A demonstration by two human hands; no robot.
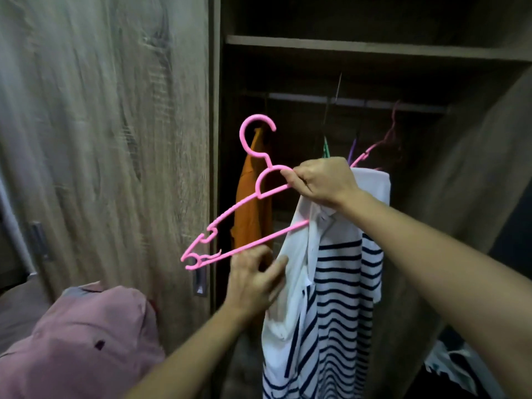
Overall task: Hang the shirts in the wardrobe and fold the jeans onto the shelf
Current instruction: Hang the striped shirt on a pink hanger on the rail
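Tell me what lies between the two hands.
Head view: the hanger's lower bar and the striped shirt's white front lie between the left hand and right hand.

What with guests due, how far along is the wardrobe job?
Done: an orange shirt hangs on the rail. In hand: the right hand grips a pink hanger and the striped shirt; the left hand is at its edge. Left: hanging it, a pink garment nearby; no jeans visible.

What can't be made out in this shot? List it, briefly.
Head view:
- pink hanger: its far arm is hidden by the right hand and the striped shirt.
- left hand: blur hides whether it grips the shirt.
- pink garment: cut off by the bottom edge.
- rail: darkness hides the hooks on it.
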